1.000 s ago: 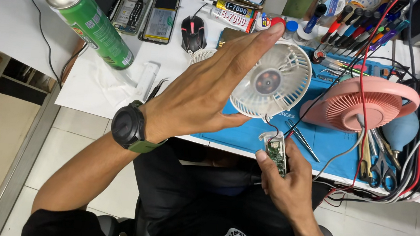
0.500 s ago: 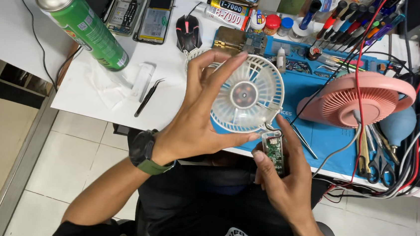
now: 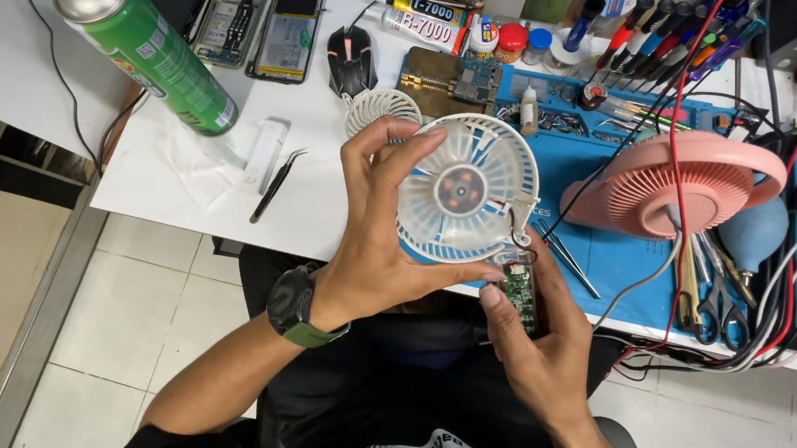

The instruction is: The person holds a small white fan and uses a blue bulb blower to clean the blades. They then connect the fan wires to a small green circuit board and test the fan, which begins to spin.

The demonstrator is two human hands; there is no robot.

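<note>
Left hand (image 3: pixel 373 250) now curls around white fan (image 3: pixel 466 189); right hand (image 3: pixel 541 344) pinches circuit board (image 3: pixel 518 295)

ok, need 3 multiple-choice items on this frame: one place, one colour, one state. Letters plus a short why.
1. Where do the black tweezers lie?
A. on the white table beside the green spray can
B. on the blue mat
C. on the floor

2. What colour is the fan part lying on the blue mat?
A. green
B. pink
C. black

3. How is the white fan head held?
A. lying free on the table
B. gripped in the left hand, lifted
C. gripped in the right hand alone

Answers:
1 A: they rest on the white table near the green spray can.
2 B: the pink fan part sits there.
3 B: the left hand wraps its rim; the right hand holds the green circuit board.
</note>
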